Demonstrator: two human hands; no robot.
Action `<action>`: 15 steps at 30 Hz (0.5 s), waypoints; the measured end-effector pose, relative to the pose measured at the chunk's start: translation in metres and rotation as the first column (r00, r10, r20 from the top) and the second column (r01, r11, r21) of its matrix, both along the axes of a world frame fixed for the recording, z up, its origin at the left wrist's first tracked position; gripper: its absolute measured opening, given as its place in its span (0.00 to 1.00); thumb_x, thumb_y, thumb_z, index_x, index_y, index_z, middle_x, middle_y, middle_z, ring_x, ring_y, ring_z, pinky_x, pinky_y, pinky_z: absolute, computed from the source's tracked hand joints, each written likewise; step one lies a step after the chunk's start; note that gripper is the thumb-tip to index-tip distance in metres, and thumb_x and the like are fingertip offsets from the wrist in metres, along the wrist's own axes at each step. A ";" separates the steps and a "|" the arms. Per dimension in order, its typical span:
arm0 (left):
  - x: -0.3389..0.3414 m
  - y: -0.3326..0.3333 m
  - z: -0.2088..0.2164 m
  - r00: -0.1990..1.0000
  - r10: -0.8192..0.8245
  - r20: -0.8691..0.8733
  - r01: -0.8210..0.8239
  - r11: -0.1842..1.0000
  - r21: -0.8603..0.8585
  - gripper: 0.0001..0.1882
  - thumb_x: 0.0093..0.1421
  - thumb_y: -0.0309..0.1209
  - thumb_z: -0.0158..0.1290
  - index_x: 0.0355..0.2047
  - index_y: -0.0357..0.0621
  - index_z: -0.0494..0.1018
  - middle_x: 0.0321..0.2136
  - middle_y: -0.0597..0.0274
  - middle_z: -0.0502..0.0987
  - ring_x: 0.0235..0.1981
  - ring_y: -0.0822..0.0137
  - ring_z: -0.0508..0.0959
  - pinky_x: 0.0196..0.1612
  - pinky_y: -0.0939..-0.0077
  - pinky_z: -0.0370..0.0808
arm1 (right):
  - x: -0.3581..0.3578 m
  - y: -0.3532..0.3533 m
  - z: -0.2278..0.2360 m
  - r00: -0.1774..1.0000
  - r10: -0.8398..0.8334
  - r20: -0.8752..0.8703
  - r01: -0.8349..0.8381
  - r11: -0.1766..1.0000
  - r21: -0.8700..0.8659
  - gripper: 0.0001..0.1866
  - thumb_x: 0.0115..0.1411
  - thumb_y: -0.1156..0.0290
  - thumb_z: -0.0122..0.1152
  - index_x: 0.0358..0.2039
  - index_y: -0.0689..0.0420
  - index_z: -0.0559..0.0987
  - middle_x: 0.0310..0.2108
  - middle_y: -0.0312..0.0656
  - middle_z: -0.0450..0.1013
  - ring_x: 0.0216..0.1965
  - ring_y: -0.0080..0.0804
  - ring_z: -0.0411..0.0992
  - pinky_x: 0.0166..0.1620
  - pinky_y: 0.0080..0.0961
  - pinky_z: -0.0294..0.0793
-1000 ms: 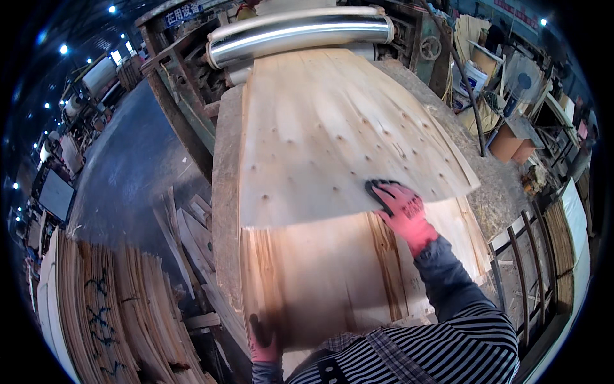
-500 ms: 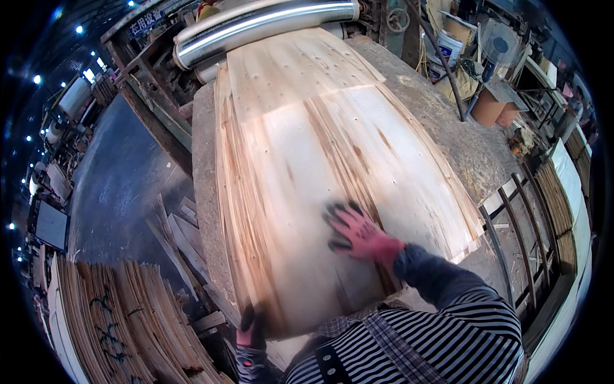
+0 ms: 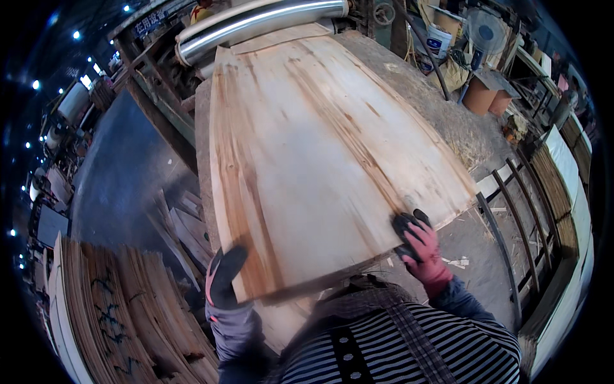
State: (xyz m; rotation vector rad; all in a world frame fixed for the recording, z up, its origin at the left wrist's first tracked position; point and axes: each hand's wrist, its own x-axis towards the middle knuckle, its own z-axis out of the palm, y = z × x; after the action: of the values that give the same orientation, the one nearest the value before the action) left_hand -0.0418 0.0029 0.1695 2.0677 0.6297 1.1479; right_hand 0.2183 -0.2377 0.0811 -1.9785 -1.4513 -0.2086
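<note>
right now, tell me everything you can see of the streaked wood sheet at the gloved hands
The streaked wood sheet is broad and pale, its brown grain running lengthwise. It lies roughly flat, stretching toward the metal roller; another sheet meets its far end. The left hand appears to touch its near left corner, the right hand its near edge; how firmly is unclear.

The left hand in a pink and black glove [image 3: 224,275] is at the near left corner of a wide, pale wooden sheet with brown streaks [image 3: 307,166]. The right hand, gloved likewise [image 3: 419,249], touches its near edge. Beyond is a shiny cylindrical metal roller [image 3: 265,29].
</note>
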 end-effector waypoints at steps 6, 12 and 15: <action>-0.037 -0.007 -0.029 0.942 0.180 0.285 -0.104 0.959 -0.264 0.17 0.53 0.32 0.48 0.40 0.33 0.65 0.38 0.47 0.70 0.36 0.57 0.73 0.43 0.70 0.71 | -0.018 -0.004 0.029 0.951 0.273 0.144 -0.284 0.956 0.066 0.25 0.38 0.53 0.58 0.35 0.56 0.72 0.40 0.49 0.66 0.41 0.51 0.64 0.43 0.47 0.62; -0.032 0.047 -0.066 0.967 0.206 0.151 -0.238 0.940 0.245 0.16 0.53 0.33 0.48 0.37 0.33 0.65 0.36 0.49 0.71 0.32 0.60 0.75 0.38 0.71 0.74 | 0.003 0.053 0.021 0.905 0.405 0.130 -0.371 0.902 -0.223 0.26 0.40 0.59 0.58 0.42 0.55 0.70 0.44 0.49 0.63 0.46 0.51 0.60 0.51 0.45 0.56; 0.013 0.073 -0.049 0.781 0.337 0.525 0.241 0.613 -0.752 0.19 0.54 0.39 0.45 0.39 0.35 0.65 0.35 0.49 0.71 0.35 0.61 0.74 0.42 0.68 0.71 | 0.035 0.090 0.020 0.922 0.376 0.087 -0.351 0.911 -0.214 0.25 0.42 0.63 0.56 0.44 0.55 0.68 0.44 0.48 0.63 0.46 0.46 0.60 0.51 0.40 0.57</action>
State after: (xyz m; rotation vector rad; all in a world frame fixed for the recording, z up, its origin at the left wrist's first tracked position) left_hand -0.0289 0.0755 0.1209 0.8063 0.6827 1.1890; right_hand 0.2538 -0.1480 0.1012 -1.8233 -1.9588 -0.0256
